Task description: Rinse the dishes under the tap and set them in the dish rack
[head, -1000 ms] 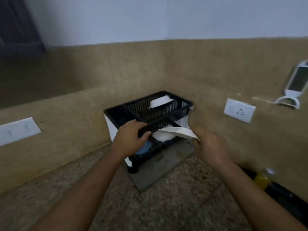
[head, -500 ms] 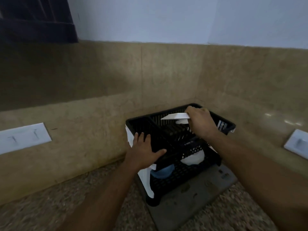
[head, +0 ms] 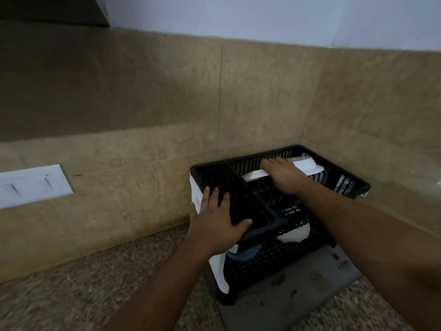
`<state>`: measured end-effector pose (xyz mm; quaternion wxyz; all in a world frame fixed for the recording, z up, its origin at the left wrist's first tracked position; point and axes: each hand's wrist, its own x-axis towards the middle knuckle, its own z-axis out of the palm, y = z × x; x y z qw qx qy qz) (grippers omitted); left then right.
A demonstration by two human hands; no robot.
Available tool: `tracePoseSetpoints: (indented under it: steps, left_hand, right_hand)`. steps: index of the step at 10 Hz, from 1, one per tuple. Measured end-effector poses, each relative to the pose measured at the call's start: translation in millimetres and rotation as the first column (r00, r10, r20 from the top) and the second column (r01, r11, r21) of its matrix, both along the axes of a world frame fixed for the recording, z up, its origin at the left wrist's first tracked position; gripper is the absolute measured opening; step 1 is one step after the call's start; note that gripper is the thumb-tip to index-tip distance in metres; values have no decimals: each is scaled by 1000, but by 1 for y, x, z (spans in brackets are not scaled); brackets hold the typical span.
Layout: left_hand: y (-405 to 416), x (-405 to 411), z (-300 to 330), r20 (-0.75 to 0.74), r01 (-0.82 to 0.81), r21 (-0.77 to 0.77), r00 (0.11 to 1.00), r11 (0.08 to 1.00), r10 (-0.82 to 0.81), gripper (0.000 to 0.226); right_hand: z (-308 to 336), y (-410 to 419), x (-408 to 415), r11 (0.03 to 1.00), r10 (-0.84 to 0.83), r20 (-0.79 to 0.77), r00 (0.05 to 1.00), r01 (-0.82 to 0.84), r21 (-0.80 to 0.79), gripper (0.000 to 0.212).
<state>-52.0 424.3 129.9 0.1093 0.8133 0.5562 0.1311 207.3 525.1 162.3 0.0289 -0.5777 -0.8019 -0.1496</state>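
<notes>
A black two-tier dish rack (head: 353, 185) stands in the corner of the counter. My right hand (head: 285, 174) reaches into its upper tier and grips a white plate (head: 304, 164) that lies tilted there, over another white dish. My left hand (head: 218, 222) holds the rack's near left rim, thumb hooked over the front edge and fingers spread on top. On the lower tier sit a white bowl (head: 296, 234) and a blue dish (head: 243, 253), partly hidden under the top basket.
A grey drip tray (head: 298, 297) lies under the rack on the speckled stone counter (head: 71, 295). Beige tiled walls close in behind and on the right. A white switch plate (head: 33, 185) is on the left wall.
My right hand has carried the white plate from the rack's front up into the upper tier and lowered it there. My left hand stayed on the rack's rim. The camera moved closer.
</notes>
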Motion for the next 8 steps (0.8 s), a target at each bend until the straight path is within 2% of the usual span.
tracePoseSetpoints:
  steps: [2, 5, 6, 7, 8]
  left_hand:
    - [0, -1, 0, 1, -5, 4, 1000, 1000, 5, 92]
    - [-1, 0, 1, 14, -5, 10, 1000, 1000, 5, 89]
    - [-1, 0, 1, 9, -7, -5, 1000, 1000, 7, 88]
    - [-2, 2, 1, 9, -17, -1, 1000, 1000, 17, 86]
    - [-5, 2, 6, 34, -17, 54, 999, 998, 15, 82]
  right_hand:
    - [2, -5, 6, 991, 18, -56, 998, -25, -130, 33]
    - [8, -24, 11, 985, -34, -100, 994, 17, -169, 66]
    - [9, -44, 7, 992, -76, -281, 957, 46, -114, 62]
    - [6, -72, 12, 997, -80, -435, 897, 74, -32, 47]
    - [10, -105, 16, 988, -120, -556, 823, 156, 18, 43]
